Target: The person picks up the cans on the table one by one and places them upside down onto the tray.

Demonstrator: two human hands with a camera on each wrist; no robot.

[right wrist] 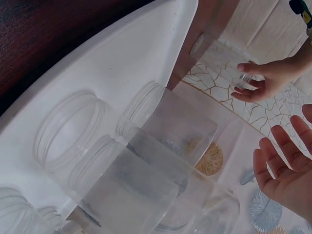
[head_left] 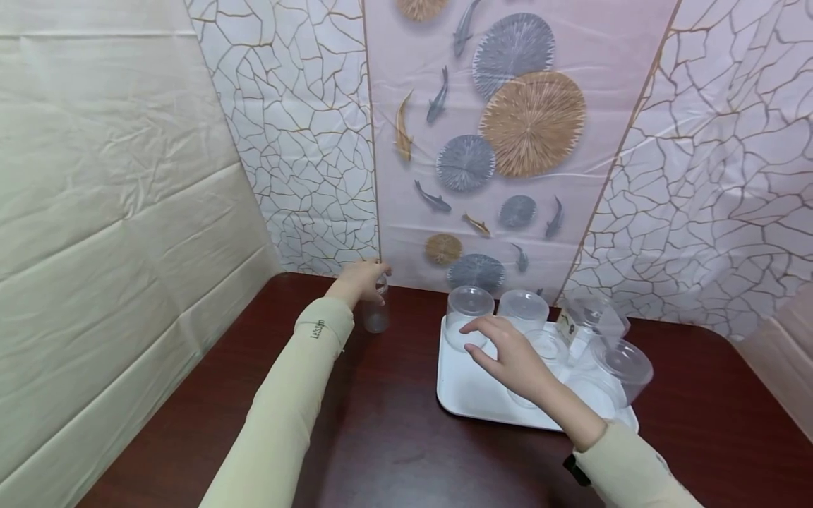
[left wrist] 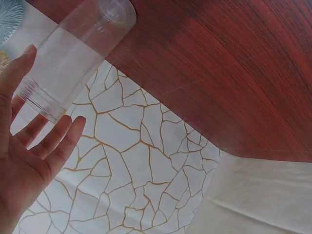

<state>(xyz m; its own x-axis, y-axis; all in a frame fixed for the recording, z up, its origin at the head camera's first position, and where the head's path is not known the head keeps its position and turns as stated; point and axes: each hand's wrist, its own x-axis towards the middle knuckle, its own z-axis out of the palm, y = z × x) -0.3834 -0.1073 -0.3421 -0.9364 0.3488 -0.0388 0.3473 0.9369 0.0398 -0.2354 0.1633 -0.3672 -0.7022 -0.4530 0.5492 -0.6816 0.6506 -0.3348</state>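
Note:
A tall clear plastic jar [head_left: 376, 321] stands upright on the table near the back wall. My left hand [head_left: 363, 279] is around its top, thumb to one side and fingers to the other. In the left wrist view the fingers are spread and fairly straight beside the threaded neck of the jar [left wrist: 73, 58], with a gap to the palm. Over the white tray [head_left: 470, 398], my right hand [head_left: 508, 356] hovers with thumb and fingers apart, holding nothing. It overlaps a wide clear jar [head_left: 470, 307] in the head view. In the right wrist view its fingers [right wrist: 290, 146] are loosely extended.
Several more clear jars crowd the tray, among them one at the back [head_left: 524, 305] and one at the right [head_left: 625, 363], with a clear box [head_left: 591, 317] between. Patterned wall coverings [head_left: 317, 176] rise behind the dark red table [head_left: 394, 437].

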